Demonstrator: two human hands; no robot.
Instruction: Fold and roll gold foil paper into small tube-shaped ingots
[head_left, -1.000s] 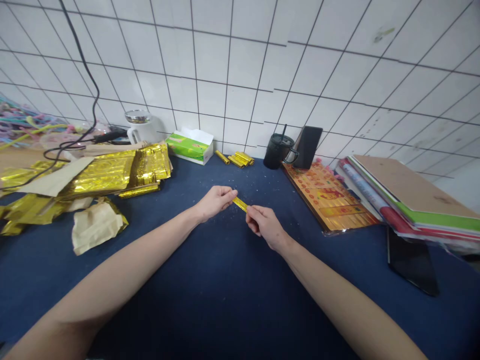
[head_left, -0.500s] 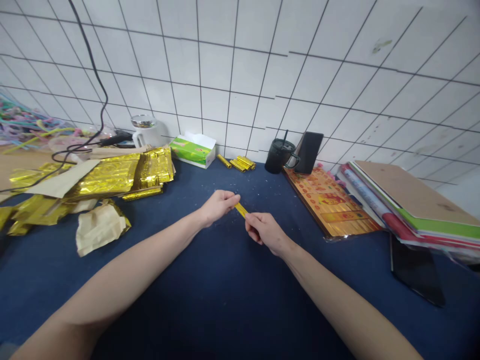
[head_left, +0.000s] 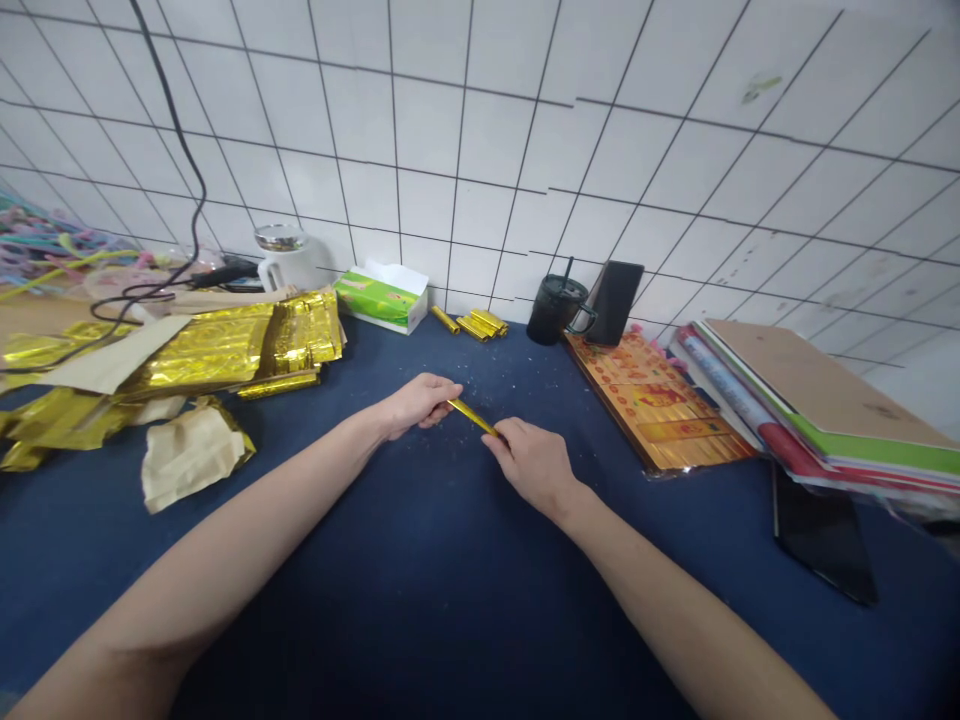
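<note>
A thin strip of folded gold foil paper [head_left: 472,416] stretches between my two hands over the dark blue table. My left hand [head_left: 421,403] pinches its far left end between thumb and fingers. At the near right end, my right hand [head_left: 530,458] is closed on the strip, its fingers partly hidden. Several short gold rolls [head_left: 481,324] lie beyond my hands near the wall, with a single gold roll [head_left: 445,320] just left of them. To the left is a heap of gold foil sheets [head_left: 217,345], and in front of it a crumpled tan paper piece [head_left: 191,455].
Along the wall stand a white mug [head_left: 283,268], a green tissue box [head_left: 384,300], a black cup with straw [head_left: 553,310] and a propped phone [head_left: 616,300]. On the right are an orange-gold packet [head_left: 660,405], stacked folders [head_left: 832,385] and a dark tablet-like slab [head_left: 821,535]. A black cable [head_left: 196,180] hangs at left.
My hands have moved slightly apart, so more of the gold strip shows. My right hand has turned with its back more upward. The whole view has shifted a little.
</note>
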